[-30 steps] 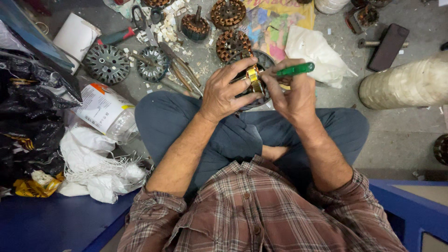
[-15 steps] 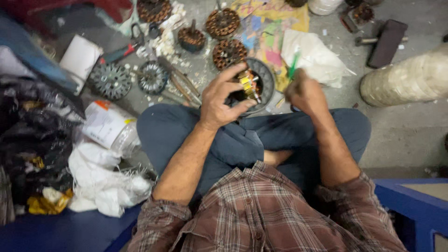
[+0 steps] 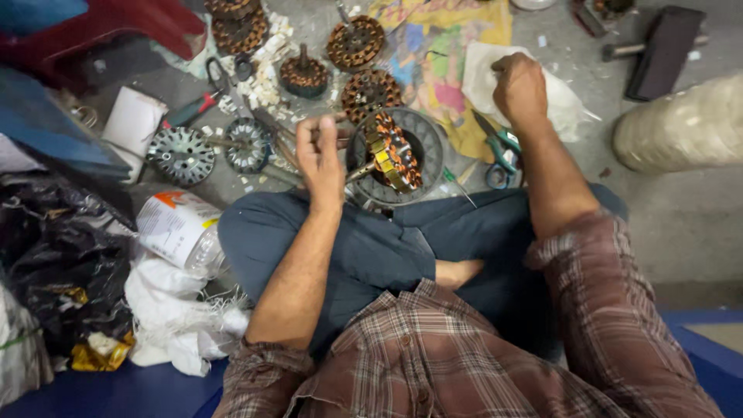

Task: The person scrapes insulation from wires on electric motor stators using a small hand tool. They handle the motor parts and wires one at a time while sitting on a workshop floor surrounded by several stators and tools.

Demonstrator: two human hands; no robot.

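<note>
While the lap fills the lower frame, the left hand (image 3: 321, 159) pinches the shaft of a wound stator (image 3: 391, 151) at centre, tilted over a grey round housing (image 3: 422, 135). Farther up, the right hand (image 3: 518, 85) is fisted on white plastic (image 3: 480, 77); its contents are hidden.

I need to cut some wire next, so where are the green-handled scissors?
In the head view, the green-handled scissors lie on the floor right of the copper-wound stator, just below the right hand and beside the white cloth.
</note>
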